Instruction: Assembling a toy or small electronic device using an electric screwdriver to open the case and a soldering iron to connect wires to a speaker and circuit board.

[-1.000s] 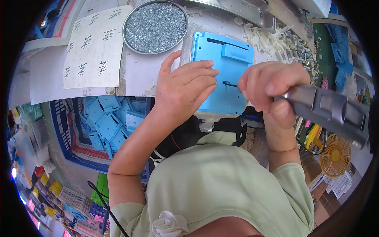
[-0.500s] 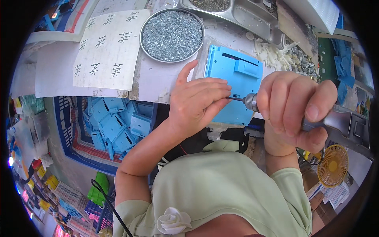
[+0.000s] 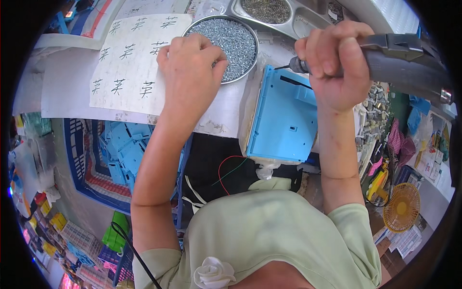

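Note:
My right hand is wrapped round a dark electric screwdriver, held level above the bench. Its thin bit points left, ending over the far left corner of a light blue plastic panel. I cannot tell whether the tip touches the panel, which lies flat with a long dark slot near its far edge. My left hand is at the left rim of a round metal bowl full of small silvery screws. Its fingers are curled inward, with the fingertips hidden, so whatever they pinch does not show.
A paper sheet with handwritten characters lies left of the bowl. Behind is a metal tray with small brass-coloured parts. Below the bench edge, a blue crate holds several blue panels. Loose metal parts lie to the right.
My left hand has left the panel and moved up and left to the screw bowl. My right hand has lifted the screwdriver from the panel's middle to its far left corner.

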`<action>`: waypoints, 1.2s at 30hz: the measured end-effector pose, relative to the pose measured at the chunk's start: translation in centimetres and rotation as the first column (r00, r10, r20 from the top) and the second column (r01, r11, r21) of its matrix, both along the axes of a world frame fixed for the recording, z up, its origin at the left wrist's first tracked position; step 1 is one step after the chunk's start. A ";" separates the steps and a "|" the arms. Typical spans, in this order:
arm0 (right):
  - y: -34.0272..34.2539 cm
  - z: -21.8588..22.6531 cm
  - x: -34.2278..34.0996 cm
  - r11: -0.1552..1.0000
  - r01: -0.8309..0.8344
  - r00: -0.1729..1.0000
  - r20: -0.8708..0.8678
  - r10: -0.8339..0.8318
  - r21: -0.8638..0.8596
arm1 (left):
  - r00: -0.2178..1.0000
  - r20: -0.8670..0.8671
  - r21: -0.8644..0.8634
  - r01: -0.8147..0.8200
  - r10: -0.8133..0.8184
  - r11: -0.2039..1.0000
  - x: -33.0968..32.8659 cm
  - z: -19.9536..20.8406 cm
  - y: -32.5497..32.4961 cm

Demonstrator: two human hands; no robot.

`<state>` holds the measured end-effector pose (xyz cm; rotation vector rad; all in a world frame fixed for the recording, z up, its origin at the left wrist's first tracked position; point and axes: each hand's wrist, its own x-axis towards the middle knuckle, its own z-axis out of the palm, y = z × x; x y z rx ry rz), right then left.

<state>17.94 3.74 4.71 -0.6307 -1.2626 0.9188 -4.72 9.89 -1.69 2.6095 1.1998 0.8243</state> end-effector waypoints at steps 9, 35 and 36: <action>0.3 -1.1 -1.1 0.999 -0.022 0.999 0.039 0.023 -0.038 | 0.971 0.239 -0.160 0.034 0.005 0.987 0.2 0.0 0.4; -2.8 3.7 -1.4 0.959 -0.282 0.959 0.011 0.282 0.009 | 0.792 0.520 -0.025 0.388 -0.319 0.921 1.2 1.0 -6.0; -3.3 4.6 -1.2 0.935 -0.353 0.936 0.018 0.353 0.019 | 0.789 0.518 -0.024 0.398 -0.329 0.917 1.2 1.1 -6.3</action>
